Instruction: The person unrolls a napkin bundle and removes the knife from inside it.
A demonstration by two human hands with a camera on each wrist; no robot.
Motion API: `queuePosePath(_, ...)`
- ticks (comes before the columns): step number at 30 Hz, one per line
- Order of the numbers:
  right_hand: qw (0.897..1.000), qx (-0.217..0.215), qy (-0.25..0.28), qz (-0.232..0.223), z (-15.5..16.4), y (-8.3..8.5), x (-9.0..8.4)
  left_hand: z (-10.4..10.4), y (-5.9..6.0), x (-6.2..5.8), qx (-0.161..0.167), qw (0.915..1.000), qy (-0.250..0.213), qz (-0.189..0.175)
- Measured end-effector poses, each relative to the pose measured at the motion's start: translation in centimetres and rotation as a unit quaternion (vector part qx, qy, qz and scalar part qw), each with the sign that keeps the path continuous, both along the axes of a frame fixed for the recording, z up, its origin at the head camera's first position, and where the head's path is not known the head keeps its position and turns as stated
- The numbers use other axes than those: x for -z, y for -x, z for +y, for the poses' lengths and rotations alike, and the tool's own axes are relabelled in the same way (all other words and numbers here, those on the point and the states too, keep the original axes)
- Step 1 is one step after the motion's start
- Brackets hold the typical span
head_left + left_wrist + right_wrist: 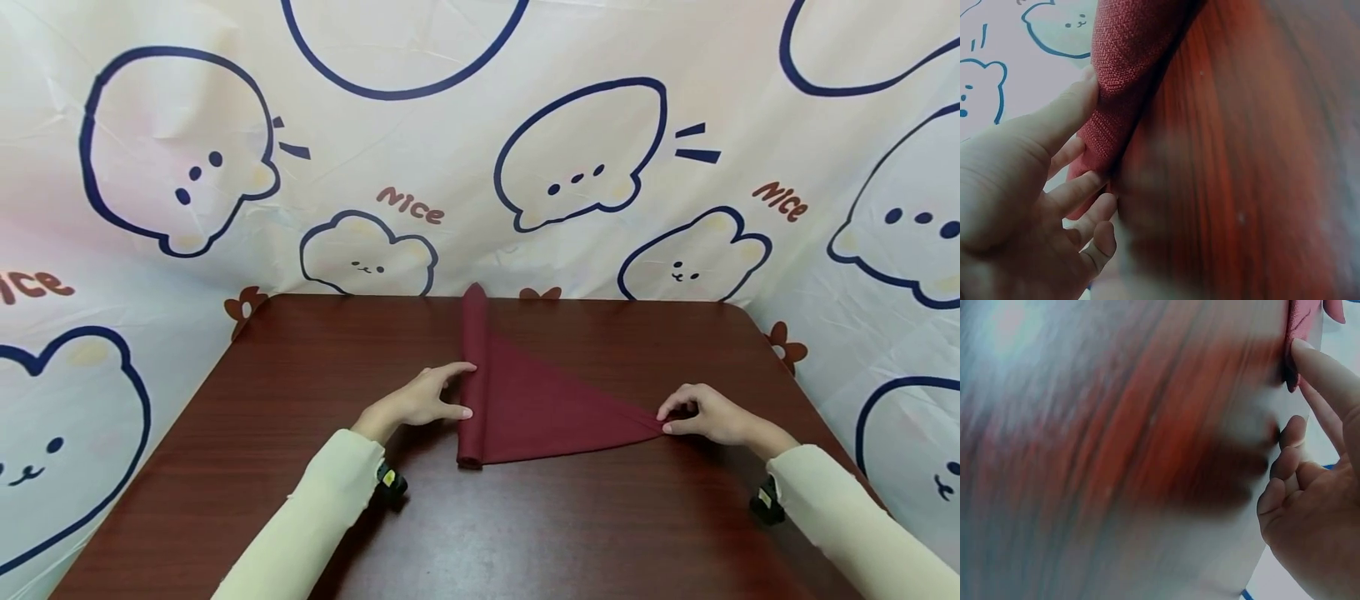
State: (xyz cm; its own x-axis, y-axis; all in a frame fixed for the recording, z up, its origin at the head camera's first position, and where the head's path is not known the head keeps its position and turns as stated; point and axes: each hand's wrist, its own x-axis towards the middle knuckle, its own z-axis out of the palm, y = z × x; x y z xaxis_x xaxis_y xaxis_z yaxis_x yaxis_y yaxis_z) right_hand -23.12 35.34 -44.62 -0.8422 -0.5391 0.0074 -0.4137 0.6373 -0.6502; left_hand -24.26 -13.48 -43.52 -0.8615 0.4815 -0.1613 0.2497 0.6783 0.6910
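Observation:
A dark red woven cloth (555, 408) lies partly rolled on the table. Its rolled part (473, 375) forms a long tube pointing away from me, with a pointed far end, and the unrolled part tapers rightward to a corner. My left hand (420, 398) is at the tube's left side, thumb and index finger spread apart and touching it. In the left wrist view the thumb of the left hand (1016, 187) lies along the cloth roll (1125, 62), the other fingers at its lower edge. My right hand (708, 414) pinches the cloth's right corner between thumb and fingers.
The dark brown wooden table (337, 333) has a glossy, wood-grained top. Behind it and along both sides hangs a pale curtain (465, 167) printed with bear outlines. A small black device (392, 483) is worn on each wrist, by the cream sleeves.

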Motion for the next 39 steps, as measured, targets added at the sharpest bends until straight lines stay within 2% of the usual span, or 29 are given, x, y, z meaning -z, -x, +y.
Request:
queuePosePath(9,1.0,0.01,-0.011,0.004,1.2,-0.4,-0.1,1.3,1.0,0.2,0.007,0.9997,-0.015,-0.019)
queuePosePath(24,1.0,0.015,0.021,0.0,1.4,-0.7,0.3,1.1,1.0,0.6,0.006,0.9993,-0.027,-0.023)
queuePosePath(32,0.999,0.034,0.013,0.001,0.9,-0.9,0.3,1.1,0.7,0.5,0.003,0.9992,-0.039,-0.002)
queuePosePath(39,0.999,0.039,0.009,0.014,0.6,-1.1,0.5,1.3,0.3,0.7,-0.001,0.9984,-0.032,0.047)
